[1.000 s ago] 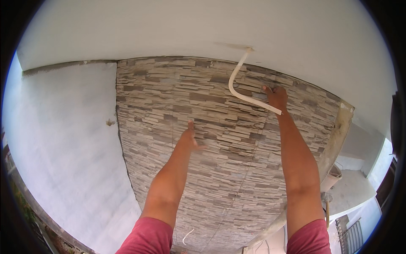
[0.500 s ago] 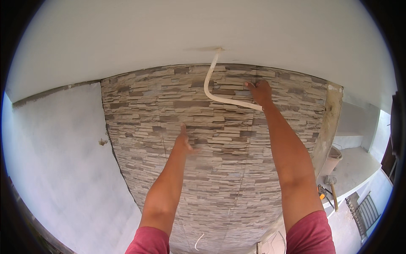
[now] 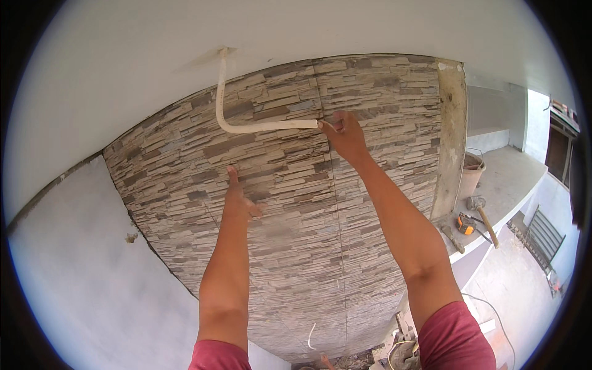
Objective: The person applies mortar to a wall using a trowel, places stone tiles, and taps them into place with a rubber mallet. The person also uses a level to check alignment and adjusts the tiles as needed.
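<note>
My left hand (image 3: 239,196) is spread against the stone-look tile wall (image 3: 277,219), thumb pointing up and the other fingers out to the right. Higher and to the right, my right hand (image 3: 346,137) is closed, fingers curled beside the upright tile joint. A cream flexible conduit pipe (image 3: 265,127) hangs from a hole in the ceiling and bends sideways in front of the tiles. Its free end meets the thumb of my right hand in the view; whether the fingers grip it is hidden.
A ledge (image 3: 515,169) at the right holds a bucket (image 3: 472,174), a mallet (image 3: 483,216), an orange-and-black tape measure (image 3: 466,224) and another small tool. The white ceiling (image 3: 345,28) runs close above. A metal grille (image 3: 542,237) lies lower right, and a thin cable (image 3: 312,336) sticks out low on the wall.
The view has turned right, bringing more of the ledge in. My right hand has come down to the conduit's end; my left hand stays spread at the wall.
</note>
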A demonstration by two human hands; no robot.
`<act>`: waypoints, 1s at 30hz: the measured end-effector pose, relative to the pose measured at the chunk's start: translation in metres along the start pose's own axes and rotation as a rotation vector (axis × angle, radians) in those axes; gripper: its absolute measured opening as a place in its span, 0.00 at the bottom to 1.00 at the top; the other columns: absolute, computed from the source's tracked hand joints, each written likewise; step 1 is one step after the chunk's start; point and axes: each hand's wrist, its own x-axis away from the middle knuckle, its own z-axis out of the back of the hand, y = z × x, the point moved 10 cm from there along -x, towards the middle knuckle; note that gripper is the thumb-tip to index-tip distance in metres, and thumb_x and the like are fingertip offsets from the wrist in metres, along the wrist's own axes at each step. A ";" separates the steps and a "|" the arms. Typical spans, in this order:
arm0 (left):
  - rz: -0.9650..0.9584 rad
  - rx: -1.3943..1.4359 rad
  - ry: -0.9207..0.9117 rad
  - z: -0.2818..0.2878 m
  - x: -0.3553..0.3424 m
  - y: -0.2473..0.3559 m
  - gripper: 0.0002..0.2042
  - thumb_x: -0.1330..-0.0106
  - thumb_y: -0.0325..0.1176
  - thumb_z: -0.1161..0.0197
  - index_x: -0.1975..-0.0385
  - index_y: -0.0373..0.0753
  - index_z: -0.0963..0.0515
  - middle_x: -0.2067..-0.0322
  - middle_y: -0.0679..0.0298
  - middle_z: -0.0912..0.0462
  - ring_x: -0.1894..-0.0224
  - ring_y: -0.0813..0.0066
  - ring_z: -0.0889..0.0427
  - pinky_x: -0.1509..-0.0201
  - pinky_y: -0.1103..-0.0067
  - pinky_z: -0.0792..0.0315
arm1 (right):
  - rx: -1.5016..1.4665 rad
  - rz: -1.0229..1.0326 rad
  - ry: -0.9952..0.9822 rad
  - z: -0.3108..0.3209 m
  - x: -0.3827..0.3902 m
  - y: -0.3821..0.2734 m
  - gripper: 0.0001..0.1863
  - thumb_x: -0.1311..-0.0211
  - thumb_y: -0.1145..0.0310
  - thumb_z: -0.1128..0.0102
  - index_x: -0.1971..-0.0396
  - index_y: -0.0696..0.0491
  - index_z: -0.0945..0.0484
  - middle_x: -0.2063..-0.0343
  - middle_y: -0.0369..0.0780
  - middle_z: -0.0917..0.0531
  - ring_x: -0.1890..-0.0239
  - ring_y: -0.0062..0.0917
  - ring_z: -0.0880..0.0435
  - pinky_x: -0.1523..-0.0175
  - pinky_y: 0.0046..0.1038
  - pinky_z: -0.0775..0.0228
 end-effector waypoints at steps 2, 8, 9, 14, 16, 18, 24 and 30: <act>-0.039 -0.046 0.005 -0.009 0.001 0.007 0.63 0.56 0.81 0.44 0.25 0.59 0.72 0.32 0.34 0.88 0.34 0.13 0.59 0.39 0.35 0.42 | -0.060 -0.065 -0.043 0.018 0.066 0.043 0.34 0.43 0.46 0.30 0.50 0.61 0.25 0.63 0.44 0.21 0.59 0.30 0.22 0.55 0.32 0.27; -0.121 -0.207 0.079 0.025 0.010 0.036 0.62 0.48 0.80 0.50 0.27 0.49 0.80 0.38 0.23 0.56 0.44 0.16 0.33 0.42 0.35 0.39 | -0.196 -1.137 -0.574 0.029 0.495 0.272 0.39 0.49 0.41 0.27 0.50 0.61 0.23 0.64 0.45 0.20 0.59 0.31 0.19 0.54 0.30 0.25; -0.125 -0.230 0.056 0.023 0.005 0.038 0.62 0.47 0.80 0.51 0.28 0.47 0.81 0.40 0.20 0.47 0.44 0.17 0.32 0.42 0.35 0.40 | 0.168 -1.035 -0.646 0.064 0.577 0.308 0.44 0.52 0.37 0.29 0.47 0.61 0.24 0.58 0.52 0.17 0.53 0.38 0.18 0.48 0.34 0.25; -0.137 -0.105 0.247 0.030 0.000 0.017 0.69 0.49 0.76 0.41 0.31 0.37 0.85 0.34 0.20 0.59 0.31 0.18 0.60 0.36 0.37 0.47 | -0.022 -2.025 -0.974 0.236 1.000 0.271 0.54 0.47 0.22 0.50 0.32 0.52 0.36 0.33 0.47 0.35 0.32 0.40 0.38 0.33 0.41 0.40; -0.114 0.034 0.221 0.004 0.011 0.005 0.72 0.52 0.76 0.37 0.31 0.36 0.85 0.33 0.22 0.69 0.30 0.19 0.66 0.36 0.37 0.47 | -0.221 -2.432 -0.295 0.276 0.950 0.141 0.49 0.38 0.26 0.59 0.28 0.49 0.44 0.26 0.45 0.48 0.24 0.38 0.56 0.28 0.48 0.51; -0.004 0.065 0.122 0.002 -0.005 0.016 0.74 0.55 0.76 0.35 0.32 0.34 0.85 0.32 0.23 0.75 0.29 0.22 0.68 0.37 0.39 0.44 | 0.019 -1.907 -0.837 0.295 1.026 0.206 0.39 0.34 0.37 0.52 0.35 0.53 0.33 0.34 0.48 0.34 0.32 0.35 0.36 0.34 0.47 0.39; -0.017 -0.170 -0.044 0.072 -0.098 0.069 0.75 0.57 0.74 0.32 0.32 0.28 0.80 0.32 0.24 0.76 0.28 0.29 0.71 0.32 0.50 0.45 | 0.484 -1.229 -0.581 0.347 0.699 0.299 0.15 0.39 0.60 0.44 0.69 0.56 0.15 0.68 0.49 0.15 0.67 0.43 0.15 0.57 0.41 0.23; -0.023 -0.240 -0.092 0.095 -0.119 0.088 0.74 0.57 0.73 0.30 0.31 0.23 0.74 0.33 0.23 0.74 0.27 0.34 0.71 0.29 0.60 0.44 | 0.880 -0.464 0.006 0.460 0.319 0.300 0.10 0.38 0.70 0.46 0.68 0.59 0.18 0.65 0.49 0.15 0.60 0.46 0.17 0.52 0.42 0.25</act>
